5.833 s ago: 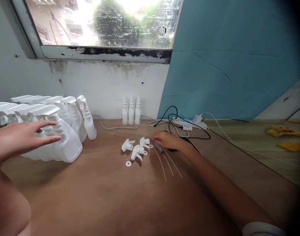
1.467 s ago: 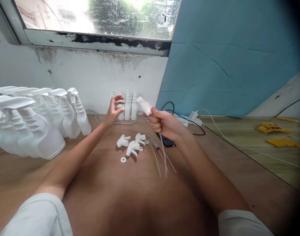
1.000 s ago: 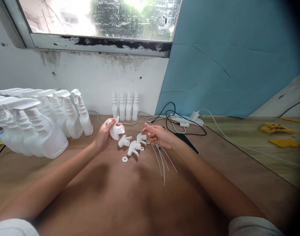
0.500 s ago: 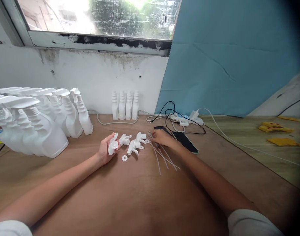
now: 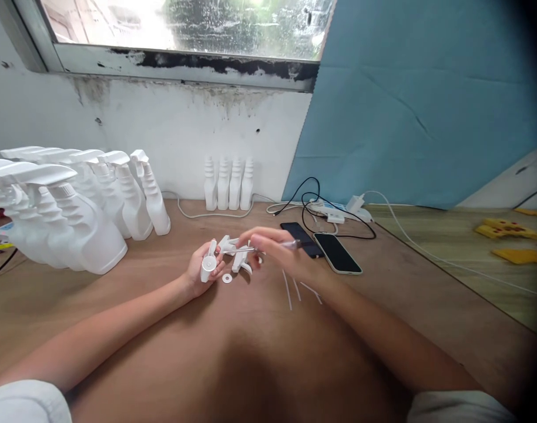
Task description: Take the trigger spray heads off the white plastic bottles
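My left hand [image 5: 198, 271] is closed around a white spray trigger head [image 5: 208, 267], its round cap opening turned up toward me. Gripped in my right hand [image 5: 290, 255] is a slim screwdriver [image 5: 246, 250], its thin metal shaft pointing left toward the trigger head without clearly touching it. More white trigger heads [image 5: 241, 259] lie between the two hands, partly covered by my right fingers. A white ring washer [image 5: 227, 278] rests on the table beside my left fingertips. Thin clear tubes [image 5: 288, 291] lie below my right hand, some hidden by the wrist.
White spray bottles [image 5: 96, 241] stand in rows at the left. Several small white bottles [image 5: 222, 188] line the wall. Two phones [image 5: 338, 254] lie behind my right hand, near a power strip [image 5: 339, 210] and tangled cables. Yellow pieces [image 5: 510, 229] lie at the far right.
My right hand has lifted the screwdriver from among the tubes and moved left toward my left hand. The trigger head in my left hand is turned slightly. The view has shifted a little.
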`<state>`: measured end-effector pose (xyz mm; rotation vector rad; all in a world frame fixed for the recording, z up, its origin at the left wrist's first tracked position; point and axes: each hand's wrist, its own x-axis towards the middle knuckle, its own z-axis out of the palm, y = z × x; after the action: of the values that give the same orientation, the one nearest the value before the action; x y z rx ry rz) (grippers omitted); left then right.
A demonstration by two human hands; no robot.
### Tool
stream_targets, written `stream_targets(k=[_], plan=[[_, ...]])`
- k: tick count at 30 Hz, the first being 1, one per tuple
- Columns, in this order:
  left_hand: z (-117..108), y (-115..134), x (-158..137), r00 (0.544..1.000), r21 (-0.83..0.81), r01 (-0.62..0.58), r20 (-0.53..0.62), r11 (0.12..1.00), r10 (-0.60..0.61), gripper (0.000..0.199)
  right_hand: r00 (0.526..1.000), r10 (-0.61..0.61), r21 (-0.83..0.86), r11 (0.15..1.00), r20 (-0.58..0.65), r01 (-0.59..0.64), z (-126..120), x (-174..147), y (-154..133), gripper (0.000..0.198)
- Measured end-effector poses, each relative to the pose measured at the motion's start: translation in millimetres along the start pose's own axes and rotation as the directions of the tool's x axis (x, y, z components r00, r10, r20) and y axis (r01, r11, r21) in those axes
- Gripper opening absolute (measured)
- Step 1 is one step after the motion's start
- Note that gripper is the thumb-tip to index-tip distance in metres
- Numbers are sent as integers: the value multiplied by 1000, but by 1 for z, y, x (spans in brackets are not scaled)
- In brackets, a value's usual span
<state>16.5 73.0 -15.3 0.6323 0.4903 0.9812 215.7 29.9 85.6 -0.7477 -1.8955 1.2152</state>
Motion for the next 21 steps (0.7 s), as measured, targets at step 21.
stream_targets(k=[21], plan=[[6, -5, 2, 995, 78, 0, -103, 997, 8, 33, 903, -371, -710, 575, 218, 407, 40, 1, 38, 21]])
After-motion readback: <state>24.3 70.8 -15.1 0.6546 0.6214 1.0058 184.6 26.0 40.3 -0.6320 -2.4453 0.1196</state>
